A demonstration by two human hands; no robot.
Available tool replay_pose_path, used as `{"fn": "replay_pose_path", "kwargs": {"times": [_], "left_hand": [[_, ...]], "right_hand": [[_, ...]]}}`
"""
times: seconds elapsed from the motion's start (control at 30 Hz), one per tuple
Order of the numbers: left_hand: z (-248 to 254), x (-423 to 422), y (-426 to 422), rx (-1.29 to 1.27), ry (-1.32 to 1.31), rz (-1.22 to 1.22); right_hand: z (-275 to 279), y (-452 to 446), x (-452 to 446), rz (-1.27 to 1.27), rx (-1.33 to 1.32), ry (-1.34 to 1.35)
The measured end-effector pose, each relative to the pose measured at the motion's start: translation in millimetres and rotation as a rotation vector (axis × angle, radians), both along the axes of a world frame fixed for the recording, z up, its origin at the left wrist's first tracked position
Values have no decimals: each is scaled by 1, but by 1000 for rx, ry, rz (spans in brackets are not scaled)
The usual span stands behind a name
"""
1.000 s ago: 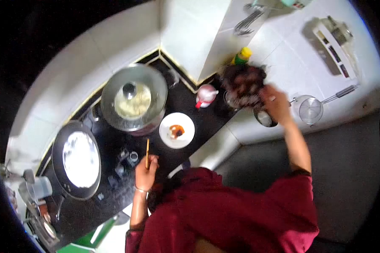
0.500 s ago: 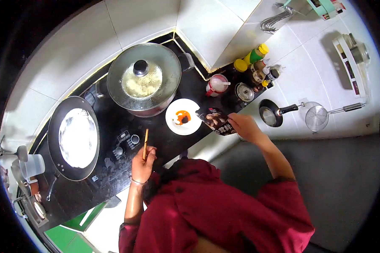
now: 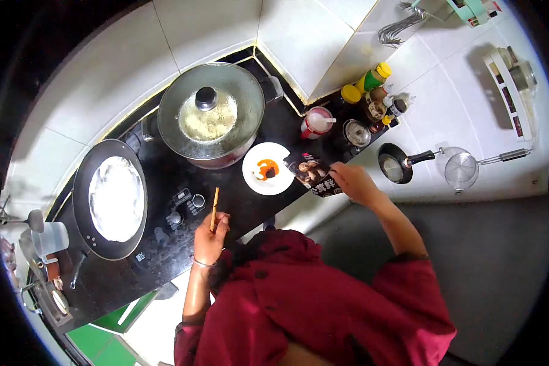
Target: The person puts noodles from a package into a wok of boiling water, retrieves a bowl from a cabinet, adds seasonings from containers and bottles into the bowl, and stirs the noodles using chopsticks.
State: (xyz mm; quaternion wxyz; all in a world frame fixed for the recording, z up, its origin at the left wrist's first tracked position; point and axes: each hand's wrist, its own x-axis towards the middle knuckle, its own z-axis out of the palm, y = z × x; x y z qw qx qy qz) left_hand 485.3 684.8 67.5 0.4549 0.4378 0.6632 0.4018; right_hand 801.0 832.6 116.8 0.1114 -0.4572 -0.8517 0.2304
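Observation:
My left hand [image 3: 210, 240] is closed around wooden chopsticks [image 3: 215, 204], which point up and away over the front of the black counter. In my right hand [image 3: 355, 183] is a dark seasoning packet [image 3: 311, 174] with a picture like mushrooms and white lettering. The packet is tilted, its far corner at the right rim of a white bowl [image 3: 250, 177]. Orange-red and dark sauce [image 3: 267, 169] lies in the bottom of the bowl. Whether anything is leaving the packet I cannot tell.
Behind the bowl stands a lidded pot [image 3: 210, 143] with pale food under the glass. A frying pan [image 3: 79, 201] is at the left. Seasoning bottles [image 3: 372, 79], a red-and-clear jar [image 3: 316, 124] and a glass-lidded jar [image 3: 355, 132] stand at the right; a strainer [image 3: 462, 169] hangs beyond.
The whole view has shifted slightly. My left hand with the chopsticks has moved a little to the right; my right hand keeps the packet at the bowl's rim.

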Motion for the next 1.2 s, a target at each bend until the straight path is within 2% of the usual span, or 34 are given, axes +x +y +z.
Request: {"fn": "replay_pose_path", "kwargs": {"times": [0.13, 0.23, 0.77, 0.83, 0.93, 1.13, 1.2], "left_hand": [[-3, 0, 0, 21, -7, 2], [-1, 2, 2, -7, -17, 3], [3, 1, 10, -28, 7, -55], [3, 0, 9, -12, 4, -60], [5, 1, 12, -27, -2, -74], [4, 1, 11, -28, -22, -80], [7, 1, 14, -26, 60, -98]], "right_hand": [[-8, 2, 1, 37, 0, -64], [-9, 3, 3, 38, 52, 17], [-5, 4, -2, 55, 27, -32], [-6, 3, -2, 126, 81, -146], [2, 2, -6, 41, 19, -106], [-8, 3, -5, 136, 58, -175], [-7, 0, -5, 93, 46, -184]]}}
